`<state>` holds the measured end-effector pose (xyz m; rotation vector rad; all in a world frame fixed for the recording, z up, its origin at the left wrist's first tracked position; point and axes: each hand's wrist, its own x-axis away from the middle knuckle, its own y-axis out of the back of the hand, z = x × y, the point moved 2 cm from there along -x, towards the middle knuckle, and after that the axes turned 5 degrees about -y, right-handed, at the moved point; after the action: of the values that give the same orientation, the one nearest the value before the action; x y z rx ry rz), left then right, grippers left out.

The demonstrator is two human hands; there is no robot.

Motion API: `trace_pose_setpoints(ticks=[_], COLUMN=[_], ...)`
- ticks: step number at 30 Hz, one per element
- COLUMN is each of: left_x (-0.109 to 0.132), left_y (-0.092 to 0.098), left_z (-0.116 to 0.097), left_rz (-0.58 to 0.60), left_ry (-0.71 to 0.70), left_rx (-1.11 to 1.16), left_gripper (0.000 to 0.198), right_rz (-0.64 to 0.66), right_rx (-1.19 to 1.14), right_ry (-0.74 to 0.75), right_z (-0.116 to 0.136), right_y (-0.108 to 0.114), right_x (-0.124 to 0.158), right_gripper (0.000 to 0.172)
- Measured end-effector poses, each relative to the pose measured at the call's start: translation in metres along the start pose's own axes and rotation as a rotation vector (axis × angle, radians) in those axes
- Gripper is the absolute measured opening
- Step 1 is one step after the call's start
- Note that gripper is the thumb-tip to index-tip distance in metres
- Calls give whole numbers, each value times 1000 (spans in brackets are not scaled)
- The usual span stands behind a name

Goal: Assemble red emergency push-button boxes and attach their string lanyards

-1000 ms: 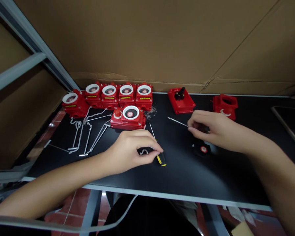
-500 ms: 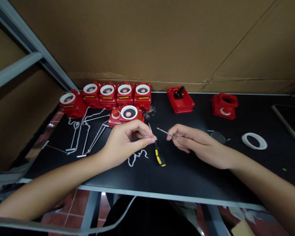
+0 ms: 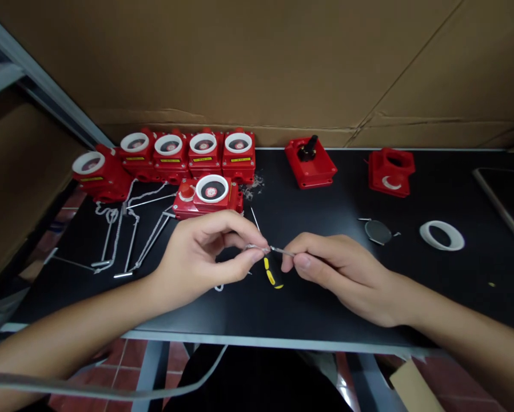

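My left hand (image 3: 214,246) pinches the end of a thin silvery chain or cord (image 3: 257,247) between thumb and forefinger. A loop of similar pale cord shows just below that hand, mostly hidden by it. My right hand (image 3: 338,272) grips a slim metal rod (image 3: 285,252), its tip meeting the piece in my left fingers. Whether the two are joined I cannot tell. Beneath my fingertips a screwdriver (image 3: 274,277) with a black and yellow handle lies on the table. Right behind my left hand sits a red alarm box (image 3: 231,200) with a white ring.
Several red boxes (image 3: 164,163) line the back left, with metal hammers and cords (image 3: 132,246) before them. A red base (image 3: 314,171), a red cover (image 3: 389,174), a glass disc (image 3: 377,232), a white ring (image 3: 441,236) and a dark framed device (image 3: 503,197) lie rightward.
My right hand has come lower and the rod's tip has closed the gap to the piece in my left fingers. The left hand has shifted slightly down and left. The view has tilted a little.
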<state>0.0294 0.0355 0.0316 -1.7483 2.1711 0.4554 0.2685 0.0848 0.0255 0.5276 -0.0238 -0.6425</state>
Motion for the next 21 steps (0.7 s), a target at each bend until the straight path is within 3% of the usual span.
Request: trace_pose_setpoints(ticks=[5,9,13,21], left_x=[1,3,6,6], left_y=[-2,-5,-7,-7], left_z=[-2,-4,-5,-5], left_rz=[-10,-1,40,78], left_ry=[112,214,217,167], left_rx=[69,137,120,8], left_gripper=[19,23,23,18], right_rz=[-61,-173,-256,-256], right_rx=[-88,-136,-85,-128], right_ry=[-15,82,156,-25], right_z=[-2,3,9,9], right_y=[-6,-15,-17,-14], right_x=[5,4,0,4], right_gripper=[9,27,3,8])
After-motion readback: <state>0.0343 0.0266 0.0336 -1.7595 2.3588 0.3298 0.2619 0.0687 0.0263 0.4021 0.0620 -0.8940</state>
